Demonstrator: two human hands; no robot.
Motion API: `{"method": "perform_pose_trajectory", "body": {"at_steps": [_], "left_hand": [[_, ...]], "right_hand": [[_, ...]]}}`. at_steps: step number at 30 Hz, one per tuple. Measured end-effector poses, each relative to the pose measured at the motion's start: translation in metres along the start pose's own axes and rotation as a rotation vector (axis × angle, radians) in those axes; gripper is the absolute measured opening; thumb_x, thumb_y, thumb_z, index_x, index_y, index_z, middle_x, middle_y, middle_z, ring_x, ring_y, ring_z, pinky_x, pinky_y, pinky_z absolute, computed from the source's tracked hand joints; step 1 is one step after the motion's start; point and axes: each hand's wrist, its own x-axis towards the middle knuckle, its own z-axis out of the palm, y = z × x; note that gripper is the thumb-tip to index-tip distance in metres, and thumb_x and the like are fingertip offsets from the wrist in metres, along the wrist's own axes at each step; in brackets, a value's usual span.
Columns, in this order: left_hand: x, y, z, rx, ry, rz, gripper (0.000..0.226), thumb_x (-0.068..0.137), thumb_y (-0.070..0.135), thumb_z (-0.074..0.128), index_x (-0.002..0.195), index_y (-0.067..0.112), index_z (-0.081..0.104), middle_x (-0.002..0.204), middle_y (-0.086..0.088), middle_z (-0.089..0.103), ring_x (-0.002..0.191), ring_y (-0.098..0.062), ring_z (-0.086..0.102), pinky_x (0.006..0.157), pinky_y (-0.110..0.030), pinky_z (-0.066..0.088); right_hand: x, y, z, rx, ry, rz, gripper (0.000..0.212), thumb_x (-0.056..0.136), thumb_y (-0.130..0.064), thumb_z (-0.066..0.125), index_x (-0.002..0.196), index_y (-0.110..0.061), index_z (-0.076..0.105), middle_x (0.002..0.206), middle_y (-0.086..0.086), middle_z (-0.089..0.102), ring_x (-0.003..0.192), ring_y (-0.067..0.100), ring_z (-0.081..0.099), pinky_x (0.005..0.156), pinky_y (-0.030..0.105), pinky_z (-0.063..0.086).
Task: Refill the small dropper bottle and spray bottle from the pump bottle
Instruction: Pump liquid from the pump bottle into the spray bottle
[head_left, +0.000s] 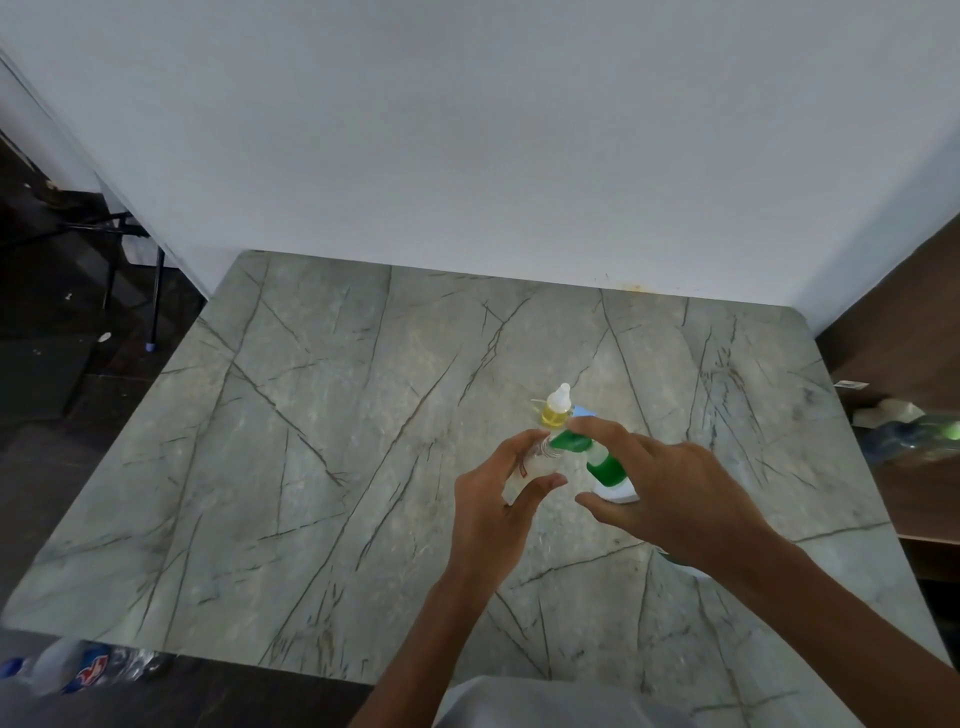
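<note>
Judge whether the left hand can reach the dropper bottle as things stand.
Probably not yet: the left hand grips the clear bottle, though the dropper bottle stands just beyond it with nothing else between.

Grey veined table (311, 467) abuts white wall (467, 130); plastic bottle (62, 670) lies on floor.

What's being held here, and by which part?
The left hand grips the clear bottle round its body; the right hand only presses the green pump head.

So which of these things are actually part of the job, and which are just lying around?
In use: green pump bottle, under right hand; clear bottle, held by left hand; yellow dropper bottle.
Lying about: plastic bottle, bottom left; clutter, far right.
</note>
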Motion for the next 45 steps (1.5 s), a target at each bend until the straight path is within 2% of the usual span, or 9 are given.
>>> {"method": "perform_pose_trajectory", "body": {"at_steps": [7,10,14,19,23,29,34,40,45], "left_hand": [[-0.0006,-0.0005,0.0015,-0.015,-0.024,-0.01,0.04,0.083,0.026,0.074,0.116,0.039,0.055,0.104,0.036,0.06,0.097,0.008,0.063,0.079,-0.007,0.049],[-0.0008,0.0024,0.0017,-0.021,-0.021,-0.016,0.039,0.082,0.035,0.072,0.115,0.043,0.054,0.102,0.038,0.06,0.097,0.007,0.064,0.081,-0.009,0.05],[0.0011,0.0047,0.0006,-0.038,0.003,-0.037,0.037,0.077,0.045,0.071,0.11,0.049,0.053,0.101,0.044,0.059,0.1,0.008,0.063,0.085,-0.012,0.051],[0.0016,0.0018,0.0033,-0.091,0.004,-0.064,0.051,0.075,0.04,0.076,0.122,0.032,0.058,0.113,0.029,0.061,0.105,0.009,0.061,0.088,-0.014,0.051],[0.0013,-0.0008,0.0047,-0.099,0.012,-0.071,0.048,0.074,0.034,0.079,0.12,0.029,0.063,0.111,0.015,0.07,0.101,0.0,0.066,0.086,-0.02,0.055],[0.0019,0.0015,0.0038,-0.037,-0.001,-0.046,0.043,0.075,0.029,0.079,0.114,0.036,0.061,0.103,0.034,0.061,0.095,0.007,0.065,0.078,-0.009,0.051],[0.0001,0.0002,0.0032,-0.034,-0.009,-0.052,0.043,0.076,0.031,0.078,0.113,0.041,0.059,0.099,0.041,0.061,0.096,0.006,0.065,0.078,-0.01,0.051],[0.0004,-0.0008,0.0025,-0.057,0.007,-0.057,0.041,0.076,0.043,0.073,0.114,0.042,0.059,0.108,0.029,0.065,0.101,0.003,0.065,0.087,-0.02,0.054],[0.0007,0.0002,0.0022,-0.038,0.003,-0.054,0.04,0.077,0.038,0.075,0.113,0.043,0.059,0.103,0.035,0.064,0.098,0.004,0.065,0.081,-0.013,0.052]], "right_hand": [[0.0007,0.0016,-0.0004,-0.001,0.061,-0.039,0.069,0.064,-0.043,0.081,0.119,-0.024,0.044,0.076,-0.002,0.071,0.046,0.004,0.057,0.045,0.017,0.047],[0.0013,0.0025,-0.0014,-0.004,0.022,-0.016,0.071,0.068,-0.047,0.078,0.123,-0.027,0.039,0.082,-0.003,0.071,0.046,0.003,0.051,0.047,0.016,0.048],[0.0005,0.0019,-0.003,-0.021,-0.005,-0.003,0.083,0.07,-0.052,0.074,0.136,-0.03,0.029,0.086,-0.004,0.071,0.046,0.009,0.056,0.047,0.018,0.051],[0.0005,0.002,-0.0046,-0.035,0.012,-0.014,0.083,0.07,-0.053,0.073,0.136,-0.029,0.029,0.087,-0.004,0.07,0.045,0.01,0.056,0.045,0.019,0.051],[0.0025,0.0028,-0.0054,-0.06,0.026,-0.034,0.082,0.067,-0.049,0.078,0.133,-0.026,0.035,0.077,-0.002,0.07,0.04,0.01,0.054,0.042,0.019,0.05],[0.0022,0.0059,-0.0034,-0.051,0.026,-0.054,0.075,0.064,-0.046,0.081,0.124,-0.027,0.042,0.077,-0.003,0.071,0.045,0.007,0.057,0.045,0.019,0.049],[0.0032,0.0049,-0.0045,-0.086,0.002,-0.064,0.073,0.065,-0.049,0.078,0.124,-0.027,0.042,0.071,-0.004,0.068,0.041,0.006,0.052,0.042,0.018,0.048],[0.0014,0.0041,-0.0044,-0.108,-0.006,-0.059,0.082,0.066,-0.053,0.076,0.133,-0.026,0.039,0.072,-0.005,0.068,0.038,0.007,0.051,0.039,0.017,0.047],[0.0012,0.0052,-0.0007,-0.077,0.0,-0.053,0.078,0.066,-0.05,0.077,0.131,-0.026,0.04,0.07,-0.005,0.067,0.039,0.006,0.05,0.04,0.017,0.047]]}}
